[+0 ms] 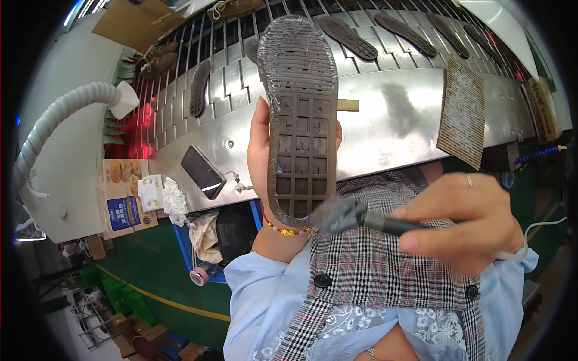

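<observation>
A dark brown shoe sole [302,129] stands nearly upright in front of me, its gridded face toward the camera. Wet, glossy streaks cover its upper end. My left hand [260,135] grips it from behind, thumb along the left edge and fingertips just showing at the right; most of that hand is hidden by the sole. My right hand [460,219] is closed around the dark handle of a brush [346,218]. The brush's bristles are blurred and reach the sole's lower right edge; whether they touch cannot be made out.
Beyond the metal bench [385,129] runs a slatted conveyor with several soles [349,37] and brown shoes [159,63]. A phone [203,172], crumpled tissue [174,201] and a cardboard box [123,204] lie at left. A corrugated board [462,114] rests at right. A ribbed white hose [66,111] arches at far left.
</observation>
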A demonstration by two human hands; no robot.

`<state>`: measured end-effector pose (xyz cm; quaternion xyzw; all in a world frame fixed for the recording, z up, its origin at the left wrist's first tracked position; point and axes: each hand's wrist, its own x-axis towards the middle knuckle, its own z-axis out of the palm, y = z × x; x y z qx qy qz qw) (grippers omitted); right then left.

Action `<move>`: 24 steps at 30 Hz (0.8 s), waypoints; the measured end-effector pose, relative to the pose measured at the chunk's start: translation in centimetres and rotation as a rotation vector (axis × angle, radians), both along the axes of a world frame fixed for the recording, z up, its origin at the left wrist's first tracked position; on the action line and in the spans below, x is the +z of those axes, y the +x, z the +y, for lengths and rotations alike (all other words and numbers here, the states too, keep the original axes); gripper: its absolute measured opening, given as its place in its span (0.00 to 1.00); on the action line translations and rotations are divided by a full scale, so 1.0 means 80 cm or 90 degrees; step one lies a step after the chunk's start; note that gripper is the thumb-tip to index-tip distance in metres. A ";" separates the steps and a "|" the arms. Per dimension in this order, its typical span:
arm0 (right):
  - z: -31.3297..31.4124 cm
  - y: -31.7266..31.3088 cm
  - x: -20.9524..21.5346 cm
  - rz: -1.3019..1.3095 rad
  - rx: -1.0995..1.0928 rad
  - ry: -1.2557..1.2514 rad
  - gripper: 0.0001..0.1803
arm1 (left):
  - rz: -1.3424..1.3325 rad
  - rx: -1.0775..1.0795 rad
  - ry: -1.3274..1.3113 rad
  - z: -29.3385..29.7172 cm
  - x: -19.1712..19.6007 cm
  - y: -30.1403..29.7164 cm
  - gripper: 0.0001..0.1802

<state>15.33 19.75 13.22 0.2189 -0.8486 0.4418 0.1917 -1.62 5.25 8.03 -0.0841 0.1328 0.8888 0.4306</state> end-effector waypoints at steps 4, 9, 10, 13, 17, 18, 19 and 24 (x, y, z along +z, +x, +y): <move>0.011 0.000 0.002 -0.007 0.011 -0.005 0.08 | -0.023 -0.119 0.097 -0.007 -0.008 -0.003 0.34; 0.022 -0.001 0.006 -0.005 0.030 0.010 0.07 | 0.008 -0.200 0.116 -0.012 -0.012 -0.002 0.31; 0.024 0.000 0.007 -0.005 0.032 0.012 0.07 | 0.026 -0.217 0.108 -0.015 -0.015 -0.001 0.32; 0.034 -0.001 0.016 0.000 0.012 0.037 0.08 | -0.014 -0.244 0.063 -0.015 -0.005 0.004 0.36; 0.046 0.002 0.019 -0.011 0.061 0.049 0.07 | -0.058 -0.279 0.074 -0.017 -0.011 0.004 0.39; 0.048 0.004 0.020 -0.009 0.050 0.046 0.07 | -0.068 -0.269 0.078 -0.017 -0.010 0.004 0.40; 0.049 0.006 0.022 -0.007 0.039 0.043 0.07 | -0.078 -0.260 0.082 -0.018 -0.007 0.006 0.40; 0.061 0.014 0.025 -0.024 0.038 0.069 0.08 | -0.098 -0.287 0.207 -0.026 -0.021 0.008 0.43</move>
